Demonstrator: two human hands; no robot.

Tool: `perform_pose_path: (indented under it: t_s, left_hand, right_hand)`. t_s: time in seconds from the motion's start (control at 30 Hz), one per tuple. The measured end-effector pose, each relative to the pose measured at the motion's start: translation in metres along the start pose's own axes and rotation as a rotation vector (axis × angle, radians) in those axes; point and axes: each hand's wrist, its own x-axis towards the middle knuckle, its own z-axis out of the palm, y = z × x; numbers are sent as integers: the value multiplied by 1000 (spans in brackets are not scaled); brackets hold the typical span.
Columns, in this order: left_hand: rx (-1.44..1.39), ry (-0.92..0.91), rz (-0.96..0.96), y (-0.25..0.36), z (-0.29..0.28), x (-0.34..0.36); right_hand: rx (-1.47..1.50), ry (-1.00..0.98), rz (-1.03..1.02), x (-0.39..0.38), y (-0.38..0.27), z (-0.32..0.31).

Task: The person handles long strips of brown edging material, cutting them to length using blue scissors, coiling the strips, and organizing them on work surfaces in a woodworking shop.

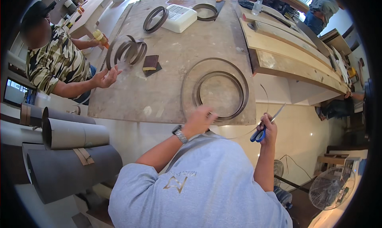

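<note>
A loose coil of thin dark brown banding strip (244, 77) lies at the near right of the worktable (171, 96). Over the coil's near edge is my left hand (199, 121), with a watch on its wrist. Its fingers are smeared by motion, so whether they grip the strip is hidden. Past the table's near right corner, my right hand (269, 129) is closed round scissors (259, 135) with blue handles, blades pointing up and right. A thin length of strip (266, 93) curves above and below that hand; I cannot tell if the fingers pinch it.
At the left, a co-worker's hand (106, 77) is beside several upright strip coils (129, 53); the other holds a yellow-and-orange tool (100, 37). A dark block (151, 62), a white container (179, 19) and more coils (205, 12) lie farther back. Long boards (294, 63) stand right; large rolls (75, 168) left.
</note>
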Motion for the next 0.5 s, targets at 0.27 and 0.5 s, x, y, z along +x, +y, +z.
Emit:
perform_pose_path:
  t_s: [0.27,0.5]
  left_hand:
    - [-374,-424,91,78,77,9]
    - [-294,-428,-155,65,76,-8]
  right_hand:
    - [-9,-190,52,3,-16,24]
    - [-105,-83,-6,34,-37,-12]
